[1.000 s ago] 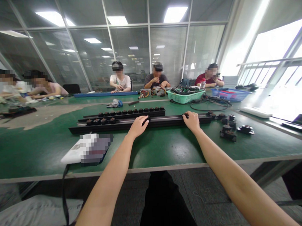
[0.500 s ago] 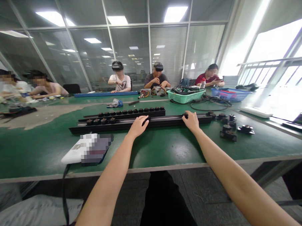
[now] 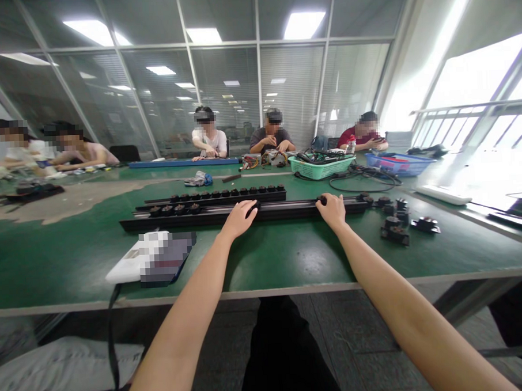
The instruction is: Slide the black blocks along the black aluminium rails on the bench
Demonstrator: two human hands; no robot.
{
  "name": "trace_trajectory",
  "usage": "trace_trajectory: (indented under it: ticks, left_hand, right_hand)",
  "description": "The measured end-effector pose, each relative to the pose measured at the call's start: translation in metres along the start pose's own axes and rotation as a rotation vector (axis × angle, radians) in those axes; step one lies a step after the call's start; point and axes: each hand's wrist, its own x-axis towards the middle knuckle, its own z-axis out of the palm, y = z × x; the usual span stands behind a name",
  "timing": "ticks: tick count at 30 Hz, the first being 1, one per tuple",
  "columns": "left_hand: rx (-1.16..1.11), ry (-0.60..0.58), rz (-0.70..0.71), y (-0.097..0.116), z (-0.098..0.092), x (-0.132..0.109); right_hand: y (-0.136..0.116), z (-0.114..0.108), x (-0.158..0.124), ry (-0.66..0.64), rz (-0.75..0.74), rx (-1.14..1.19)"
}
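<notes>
My left hand (image 3: 242, 218) is curled over a small black slider block (image 3: 255, 206) on a long black metal rail (image 3: 193, 217). Further right on that rail, my right hand (image 3: 331, 210) rests over a second black block (image 3: 321, 200). Both blocks are mostly hidden by my fingers. Several similar blocks stand on the rail at its left part, and a parallel rail (image 3: 218, 197) behind it carries a row of them. Several loose black blocks (image 3: 394, 230) lie on the green table (image 3: 52, 268) to the right of my right hand.
A white pack with a pixelated top (image 3: 151, 257) and a black cable lies near the table's front edge. Across the table sit several co-workers, with a green basket (image 3: 320, 168), a blue crate (image 3: 398, 164) and tangled cables (image 3: 364, 178).
My hands stay on the same blocks with no clear movement. Across the table, the co-worker in the white shirt has lowered their hands toward the table.
</notes>
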Motion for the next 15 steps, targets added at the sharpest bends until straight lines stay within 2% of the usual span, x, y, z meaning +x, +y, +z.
trace_trajectory:
  ticks: [15]
  left_hand:
    - [-0.004, 0.011, 0.015, -0.0023, 0.0018, 0.0001]
  right_hand:
    - [0.0076, 0.0074, 0.0023, 0.060, 0.022, -0.008]
